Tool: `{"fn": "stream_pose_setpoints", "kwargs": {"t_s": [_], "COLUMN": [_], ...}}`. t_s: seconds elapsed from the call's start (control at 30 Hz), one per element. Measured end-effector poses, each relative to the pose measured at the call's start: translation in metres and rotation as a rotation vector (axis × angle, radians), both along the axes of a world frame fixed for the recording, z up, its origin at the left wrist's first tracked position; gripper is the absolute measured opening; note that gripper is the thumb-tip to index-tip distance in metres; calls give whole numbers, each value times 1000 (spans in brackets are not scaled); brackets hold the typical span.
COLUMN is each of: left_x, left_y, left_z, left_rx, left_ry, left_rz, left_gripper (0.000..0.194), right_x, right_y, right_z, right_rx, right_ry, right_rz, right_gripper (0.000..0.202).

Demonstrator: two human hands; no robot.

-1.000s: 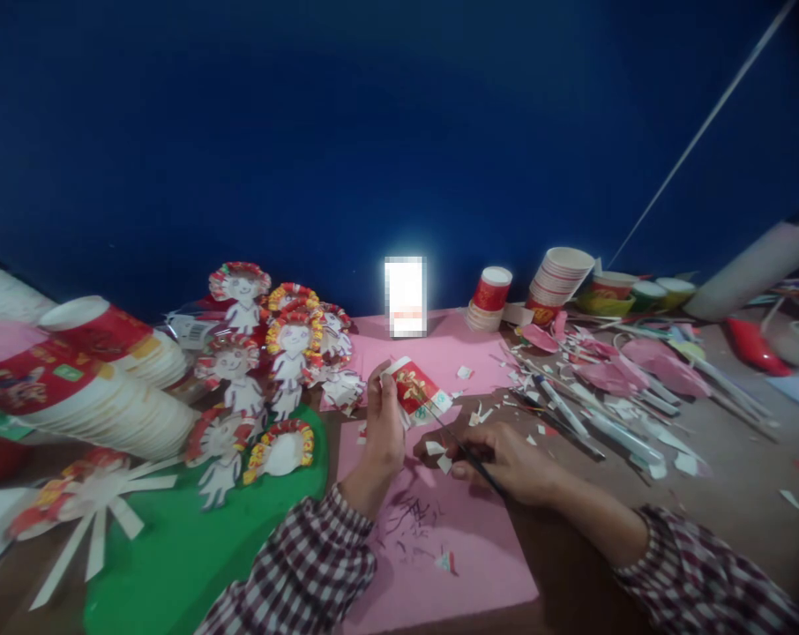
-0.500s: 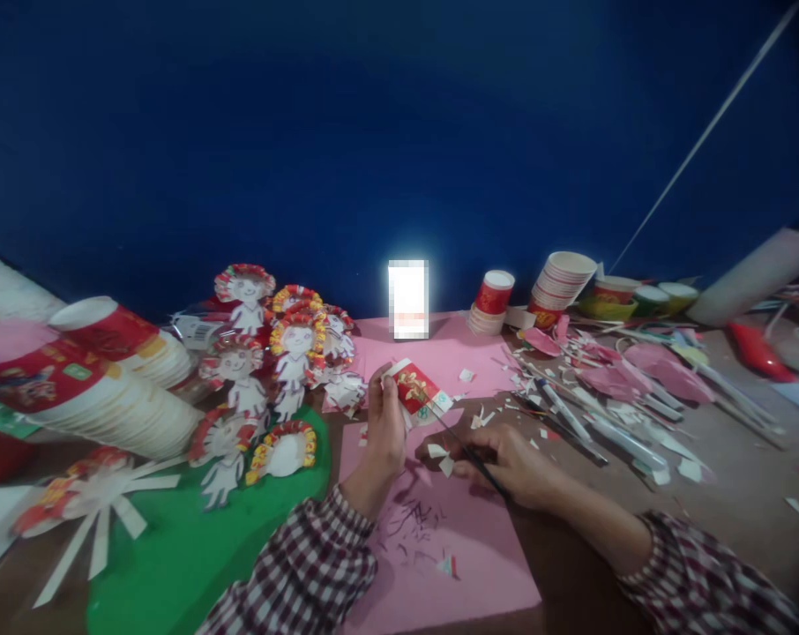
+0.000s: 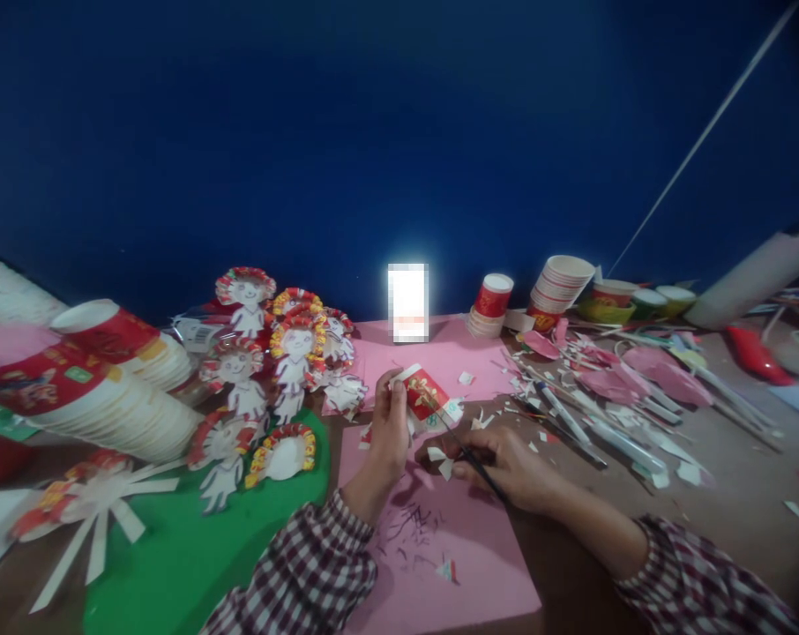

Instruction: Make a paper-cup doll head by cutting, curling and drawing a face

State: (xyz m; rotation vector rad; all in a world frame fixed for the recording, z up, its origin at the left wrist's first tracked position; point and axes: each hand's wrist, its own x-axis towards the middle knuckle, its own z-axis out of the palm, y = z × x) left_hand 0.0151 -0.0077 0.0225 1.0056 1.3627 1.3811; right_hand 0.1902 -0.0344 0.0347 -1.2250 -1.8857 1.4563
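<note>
My left hand [image 3: 392, 428] grips a red and white printed paper piece [image 3: 426, 391] by its left edge, thumb on top. Closed round a thin dark brush-like tool [image 3: 475, 463], my right hand [image 3: 505, 463] has the tip at the paper's lower part. A small white scrap [image 3: 440, 460] lies against the fingers of this hand. Beneath both hands is a pink sheet [image 3: 466, 582] with dark marks and a small coloured scrap on it.
Paper dolls with red and yellow trim [image 3: 297, 344] stand at the left beside a green mat [image 3: 168, 547]. Stacked paper cups [image 3: 135, 397] lean farther left. More cups [image 3: 562, 287], pens [image 3: 564, 414] and scraps are at the right. A bright phone [image 3: 409, 302] stands at the back.
The printed paper has shifted slightly right and down in my left hand. My right hand stays nearly where it was, with the tool still in it.
</note>
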Motion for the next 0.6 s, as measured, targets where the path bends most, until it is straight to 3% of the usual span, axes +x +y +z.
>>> {"fn": "stream_pose_setpoints", "kwargs": {"t_s": [0.43,0.6], "left_x": [-1,-1], "left_y": [1,2], "left_z": [-5,-7], "left_rx": [-21,14], "left_ry": [-22,-52], "left_rz": [-55,-82], "left_gripper": [39,41], "right_x": [-2,-3], "right_y": [0,-1], "right_z": [-4,-4], "right_rx": [55,7], "right_ry": [-23,-4], "right_rz": [-22,-47], "right_gripper": [38,39]}}
